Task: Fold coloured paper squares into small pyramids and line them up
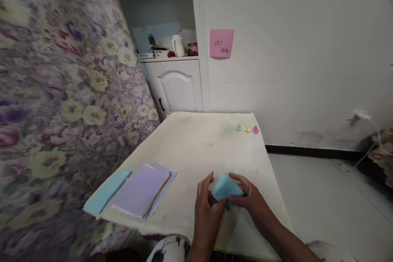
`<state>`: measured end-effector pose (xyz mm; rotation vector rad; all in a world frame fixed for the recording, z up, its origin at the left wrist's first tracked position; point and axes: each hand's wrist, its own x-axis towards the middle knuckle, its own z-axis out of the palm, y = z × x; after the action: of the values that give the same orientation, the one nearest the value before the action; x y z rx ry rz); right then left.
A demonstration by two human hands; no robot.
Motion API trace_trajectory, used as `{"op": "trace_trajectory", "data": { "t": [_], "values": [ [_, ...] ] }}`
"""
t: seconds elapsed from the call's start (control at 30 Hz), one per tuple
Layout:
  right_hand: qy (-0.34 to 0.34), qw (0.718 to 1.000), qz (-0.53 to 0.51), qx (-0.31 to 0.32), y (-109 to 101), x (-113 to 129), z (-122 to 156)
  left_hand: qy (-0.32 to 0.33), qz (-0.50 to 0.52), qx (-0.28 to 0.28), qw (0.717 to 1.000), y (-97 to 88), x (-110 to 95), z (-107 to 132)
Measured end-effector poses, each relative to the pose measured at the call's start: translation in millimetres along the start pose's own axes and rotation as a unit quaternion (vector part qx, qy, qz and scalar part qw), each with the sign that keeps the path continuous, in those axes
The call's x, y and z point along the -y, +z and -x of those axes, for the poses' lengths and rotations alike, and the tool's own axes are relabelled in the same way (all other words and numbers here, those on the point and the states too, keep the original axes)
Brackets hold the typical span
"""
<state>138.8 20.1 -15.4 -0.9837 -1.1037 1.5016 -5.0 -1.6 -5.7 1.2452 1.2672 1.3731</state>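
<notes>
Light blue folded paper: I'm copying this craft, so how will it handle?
Probably light: the left hand and right hand hold the light blue folded paper by fingertips alone. Its folds likely stiffen it, though it could crush easily.

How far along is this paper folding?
Done: a folded green piece, yellow piece and pink piece sit at the table's far edge. In hand: the left hand and right hand pinch a part-folded blue sheet. Seemingly remaining: a stack of flat coloured sheets.
</notes>
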Motion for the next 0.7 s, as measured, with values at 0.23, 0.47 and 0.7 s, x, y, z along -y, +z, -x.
{"op": "trace_trajectory", "data": {
  "t": [0.23, 0.47, 0.7],
  "values": [
    [-0.01, 0.995, 0.101, -0.021, -0.2, 0.6, -2.7, -0.093, 0.104, 0.071, 0.988, -1.2, -1.9, -8.9],
    [-0.052, 0.961, 0.267, -0.041, 3.3, 9.1, 1.7, -0.071, -0.005, 0.1, 0.992, -3.5, 1.3, -7.3],
    [-0.08, 0.961, 0.264, 0.002, -1.4, 10.0, -2.9, -0.075, -0.004, 0.128, 0.989, 0.6, 0.8, -3.5]
  ]
}}
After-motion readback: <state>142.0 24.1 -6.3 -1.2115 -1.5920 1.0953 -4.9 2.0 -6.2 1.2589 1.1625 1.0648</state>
